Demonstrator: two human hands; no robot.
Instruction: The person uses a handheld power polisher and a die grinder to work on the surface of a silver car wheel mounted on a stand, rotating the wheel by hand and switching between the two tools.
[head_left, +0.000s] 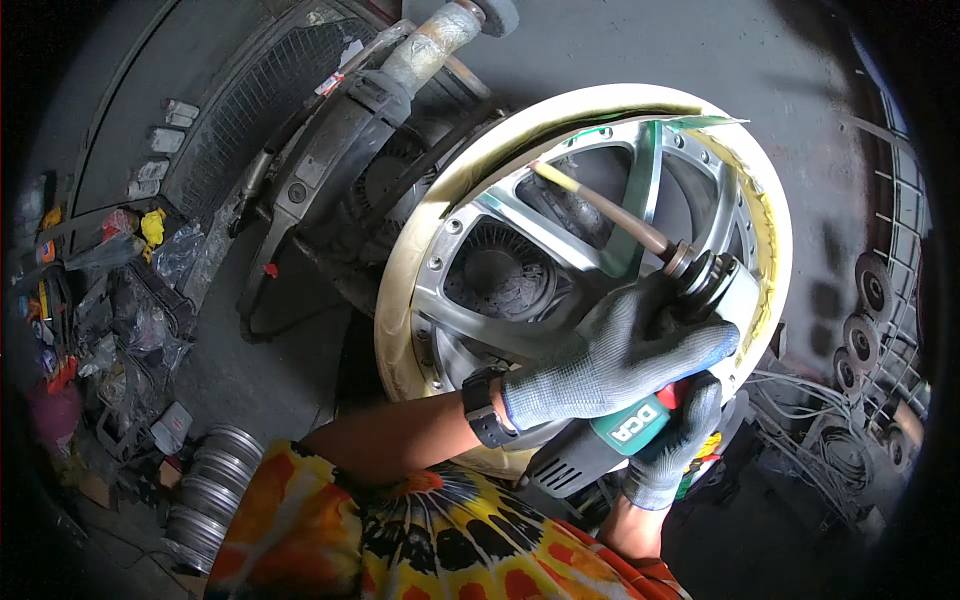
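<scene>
My gloved left hand (620, 355) grips the front of a green, black and silver power grinder (615, 435), fingers wrapped over its neck. My gloved right hand (670, 455) is closed round the tool's body lower down, beside its red part. A long shaft (600, 205) with a pale yellow tip runs from the collet up-left across a silver spoked wheel rim (540, 240), its tip near the upper-left inner ring. The rim's outer lip (405, 310) is covered in pale yellow tape, partly ragged on the right. A thin strip (705, 121) juts out at the top.
A grey machine (330, 160) stands behind the rim at upper left. Cluttered tools and bags (130, 290) lie left, with stacked rims (208, 495) at lower left. A wire rack (905, 250), several dark discs (868, 285) and coiled cables (835, 455) are along the right.
</scene>
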